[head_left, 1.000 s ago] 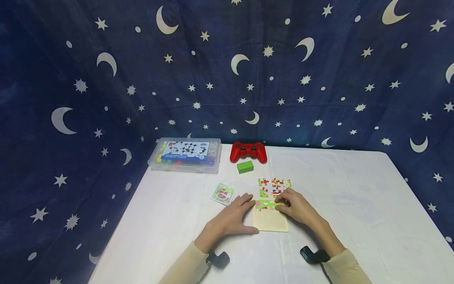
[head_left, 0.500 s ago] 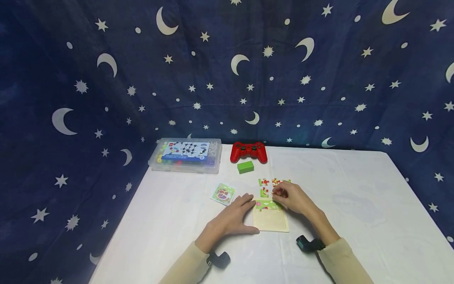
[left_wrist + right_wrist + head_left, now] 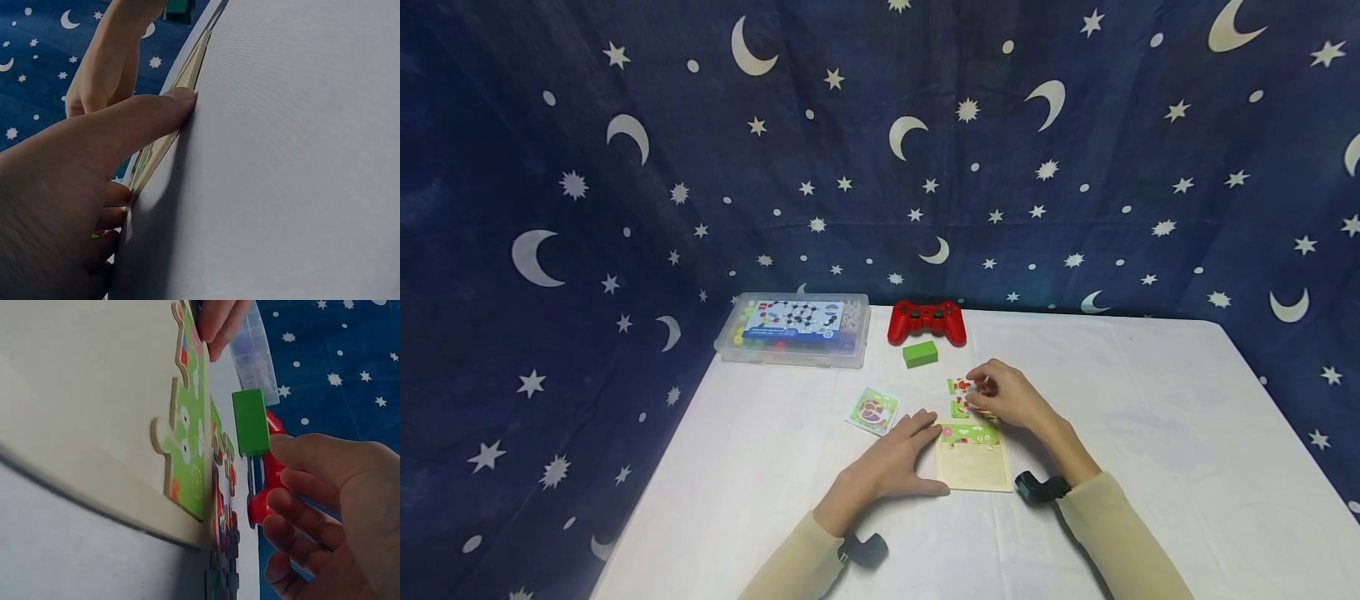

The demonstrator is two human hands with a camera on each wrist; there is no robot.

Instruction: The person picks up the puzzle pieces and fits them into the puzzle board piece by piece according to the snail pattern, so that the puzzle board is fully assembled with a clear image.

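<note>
A: Where is the left hand (image 3: 887,462)?
B: At the left side of the pale wooden square puzzle board (image 3: 973,473), spread wide, thumb touching near the close corner and fingertips by the far one.
A: And the board itself?
B: Flat on the white tabletop (image 3: 1150,417), with a row of green printed puzzle pieces (image 3: 970,434) inside its far edge; the rest of its face is bare wood.
A: What about the right hand (image 3: 1011,396)?
B: Over the small red, white and green loose puzzle pieces (image 3: 959,408) just beyond the board. Its fingers are loosely bent, thumb apart from them, and the wrist view shows nothing between them.
A: Anything farther out?
B: A square picture card (image 3: 874,411) near the left fingers, then a bright green rectangular block (image 3: 921,354) in front of a red game controller (image 3: 927,323).
</note>
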